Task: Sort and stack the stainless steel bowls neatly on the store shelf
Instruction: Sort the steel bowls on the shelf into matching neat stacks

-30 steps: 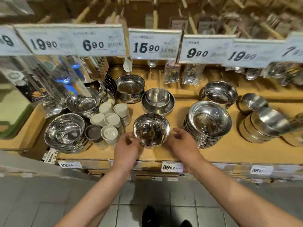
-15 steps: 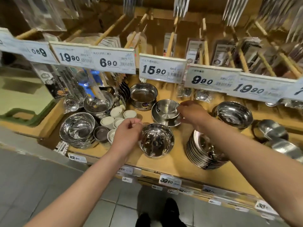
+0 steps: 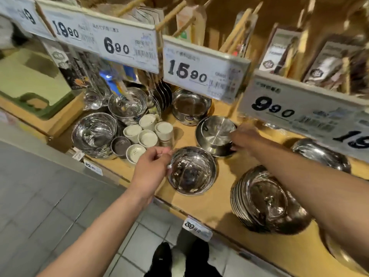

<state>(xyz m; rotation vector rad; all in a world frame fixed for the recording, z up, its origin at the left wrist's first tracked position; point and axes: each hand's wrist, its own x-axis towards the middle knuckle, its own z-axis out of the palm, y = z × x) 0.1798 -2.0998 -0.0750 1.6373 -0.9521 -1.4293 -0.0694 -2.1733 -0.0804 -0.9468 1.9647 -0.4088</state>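
Wooden store shelf (image 3: 201, 206), stack of wide steel bowls (image 3: 267, 200) at 4 o'clock, polished steel bowl (image 3: 192, 170) at centre, left hand (image 3: 151, 166) pinching its 9 o'clock rim, brushed flat-bottomed bowl (image 3: 216, 132) at 1 o'clock, right hand (image 3: 244, 137) fingers curled on its 3 o'clock rim, white shakers (image 3: 148, 132) at 10 o'clock.

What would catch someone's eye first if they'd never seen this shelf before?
Probably the shiny steel bowl at the front edge of the wooden shelf, with the left hand gripping its rim. Just behind it, the right hand holds a flat-bottomed steel bowl tilted up on its side. The big white price tags hanging above, reading 6.90, 15.90 and 9.90, also stand out.
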